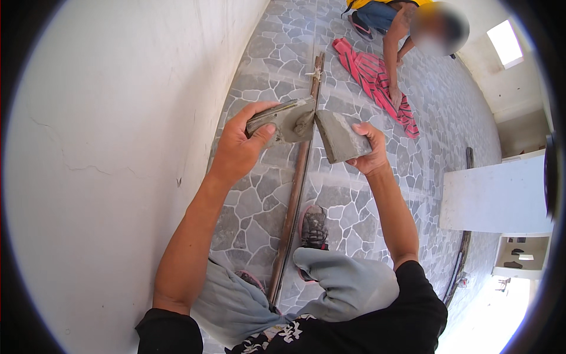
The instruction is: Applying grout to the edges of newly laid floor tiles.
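My left hand (240, 139) is closed around a flat, grey-brown slab (284, 127), thumb on its face. A lump of wet, grey, mortar-like paste (303, 124) sits near that slab's inner end. In my right hand (371, 147) is a thicker-looking grey piece (342, 138), its near face coated with the same kind of paste. The fingers grip it from its right end. Both pieces are tilted, and their inner corners meet or almost meet; I cannot tell whether they touch. What lies under the coating is hidden.
A long brown pole (298, 183) lies on the stone-patterned floor (342, 194) beneath my hands. A cracked white wall (118, 147) rises on the left. Ahead, another person (389, 23) bends over a red striped cloth (374, 79). A white panel (495, 197) stands at the right.
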Available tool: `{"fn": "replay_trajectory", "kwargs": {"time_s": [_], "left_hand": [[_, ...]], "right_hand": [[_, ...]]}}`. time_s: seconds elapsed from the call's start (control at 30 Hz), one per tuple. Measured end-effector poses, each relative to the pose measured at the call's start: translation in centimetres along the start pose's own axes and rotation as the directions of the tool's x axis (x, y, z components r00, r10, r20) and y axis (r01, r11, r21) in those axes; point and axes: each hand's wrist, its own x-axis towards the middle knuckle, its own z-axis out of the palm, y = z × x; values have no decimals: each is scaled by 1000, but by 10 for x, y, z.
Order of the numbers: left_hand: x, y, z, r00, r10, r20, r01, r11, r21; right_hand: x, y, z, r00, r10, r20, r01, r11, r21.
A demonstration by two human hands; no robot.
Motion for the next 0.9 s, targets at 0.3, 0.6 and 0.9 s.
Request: {"fn": "replay_trajectory", "kwargs": {"time_s": [0.3, 0.6, 0.9], "left_hand": [[-1, 0, 1, 998, 52, 27, -56, 984, 167], [-2, -11, 11, 997, -1, 72, -16, 969, 248], [-4, -15, 11, 948, -318, -2, 317, 945, -84]], "right_hand": [[1, -9, 14, 989, -84, -121, 63, 983, -171], [20, -13, 4, 985, -92, -144, 73, 989, -132], [28, -28, -41, 965, -251, -81, 254, 967, 29]]}}
